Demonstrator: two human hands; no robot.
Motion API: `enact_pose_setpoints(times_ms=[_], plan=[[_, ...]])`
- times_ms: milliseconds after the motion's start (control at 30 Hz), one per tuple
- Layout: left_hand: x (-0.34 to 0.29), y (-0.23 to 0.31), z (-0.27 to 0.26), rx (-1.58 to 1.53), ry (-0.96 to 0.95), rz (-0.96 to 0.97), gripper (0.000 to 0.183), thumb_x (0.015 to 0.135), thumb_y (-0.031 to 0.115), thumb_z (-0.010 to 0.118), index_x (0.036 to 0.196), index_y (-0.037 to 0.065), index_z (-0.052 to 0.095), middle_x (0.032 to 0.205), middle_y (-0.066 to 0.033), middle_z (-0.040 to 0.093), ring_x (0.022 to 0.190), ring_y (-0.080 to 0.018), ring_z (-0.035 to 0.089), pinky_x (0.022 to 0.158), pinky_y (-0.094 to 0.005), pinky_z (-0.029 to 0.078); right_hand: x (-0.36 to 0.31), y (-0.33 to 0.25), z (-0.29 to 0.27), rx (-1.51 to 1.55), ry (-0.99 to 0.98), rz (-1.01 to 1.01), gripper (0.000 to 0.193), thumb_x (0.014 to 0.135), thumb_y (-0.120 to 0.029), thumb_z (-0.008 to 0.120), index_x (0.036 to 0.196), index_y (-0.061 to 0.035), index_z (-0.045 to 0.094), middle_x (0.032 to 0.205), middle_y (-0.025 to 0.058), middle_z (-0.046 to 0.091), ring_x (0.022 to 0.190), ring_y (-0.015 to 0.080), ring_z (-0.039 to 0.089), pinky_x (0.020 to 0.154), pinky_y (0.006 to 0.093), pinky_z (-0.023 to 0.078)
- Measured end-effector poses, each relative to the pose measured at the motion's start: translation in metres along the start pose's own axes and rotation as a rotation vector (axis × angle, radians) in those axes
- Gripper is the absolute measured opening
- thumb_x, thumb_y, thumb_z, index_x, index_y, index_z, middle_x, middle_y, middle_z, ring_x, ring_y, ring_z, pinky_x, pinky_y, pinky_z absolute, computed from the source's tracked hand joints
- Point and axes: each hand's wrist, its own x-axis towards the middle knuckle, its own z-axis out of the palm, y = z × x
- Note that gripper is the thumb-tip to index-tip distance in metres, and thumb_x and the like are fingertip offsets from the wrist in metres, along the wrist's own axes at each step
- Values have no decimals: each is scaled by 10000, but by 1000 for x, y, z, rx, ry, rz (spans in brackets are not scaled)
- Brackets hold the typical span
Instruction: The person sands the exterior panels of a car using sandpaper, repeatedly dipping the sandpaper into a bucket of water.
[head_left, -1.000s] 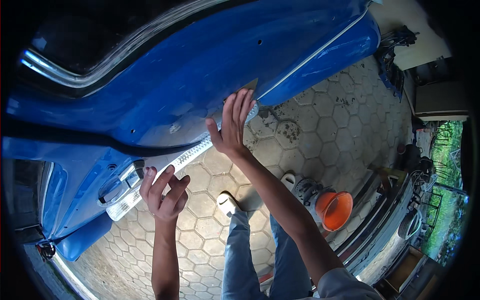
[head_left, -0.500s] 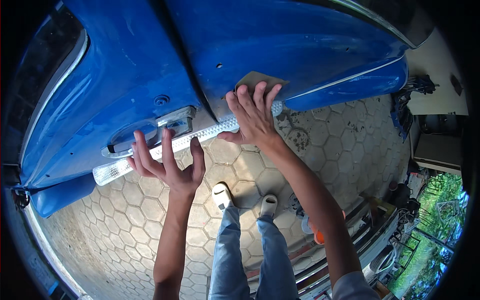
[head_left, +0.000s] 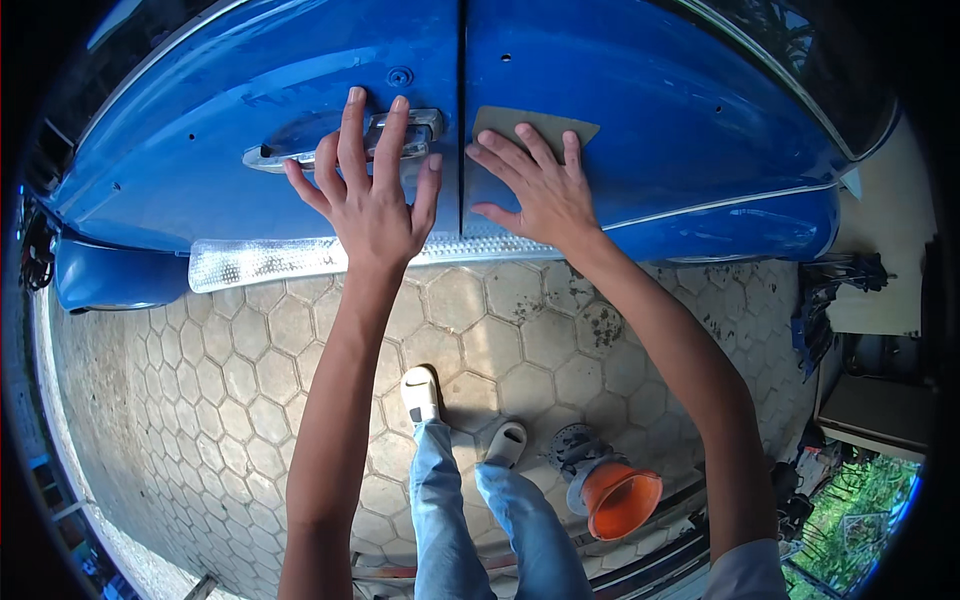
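Observation:
A brownish-grey sheet of sandpaper lies against the blue car panel, right of the dark vertical seam. My right hand presses it there with spread, nearly flat fingers that cover its lower part; the thumb points toward the seam. Left of the seam, my left hand is open, fingers spread, nothing in it. Its fingertips are over the chrome door handle; whether they touch it I cannot tell. A round blue lock sits just above the handle.
A dimpled metal strip runs along the car's lower edge. My feet, in light sandals, stand on hexagonal paving. Near my right leg is an orange, open-mouthed container. Boards and clutter stand at the right.
The view has turned, levelling the car. My left hand has risen from below the handle to over it. My right hand and the sandpaper are closer to the seam. More of the orange container shows.

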Motion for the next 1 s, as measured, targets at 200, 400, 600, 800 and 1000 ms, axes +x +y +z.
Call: enact_pose_setpoints(times_ms=[200, 400, 600, 800, 1000], plan=[[9, 1, -12, 13, -16, 43, 473, 947, 306, 530, 1412, 222, 543, 1530, -52, 414, 1273, -274, 411, 1149, -557, 32, 68, 1, -39, 371, 273, 208, 747, 885, -523, 510, 1536, -193, 354, 1645, -30, 190, 1524, 298, 97, 1133, 698, 12], [-1, 3, -12, -39, -67, 85, 518, 945, 279, 543, 1458, 242, 488, 1545, -39, 395, 1309, -265, 412, 1161, -569, 69, -60, -39, 26, 209, -268, 8, 761, 883, -498, 512, 1557, -215, 301, 1648, -55, 150, 1526, 232, 72, 1193, 617, 5], [1, 0, -9, -63, 0, 76, 528, 937, 360, 565, 1441, 218, 502, 1514, -73, 419, 1342, -308, 381, 1150, -592, 88, -56, 13, 23, 168, 25, 115, 812, 916, -479, 536, 1586, -183, 185, 1655, -5, 125, 1526, 260, 73, 1186, 622, 7], [5, 17, -11, -69, 48, 11, 538, 914, 335, 616, 1419, 180, 514, 1493, -124, 423, 1367, -351, 342, 1138, -569, 139, -4, 59, -17, 379, 434, 514, 852, 943, -418, 560, 1537, 53, 172, 1611, 297, 33, 1492, 471, -35, 1124, 691, -29], [-2, 60, -39, -228, -157, 65, 542, 872, 198, 649, 1395, 130, 527, 1553, -195, 301, 1454, -404, 199, 1162, -564, 137, -57, 17, -4, 37, -71, 318, 803, 972, -368, 525, 1563, 1, 126, 1595, 318, -83, 1484, 484, -28, 1114, 721, -9]])
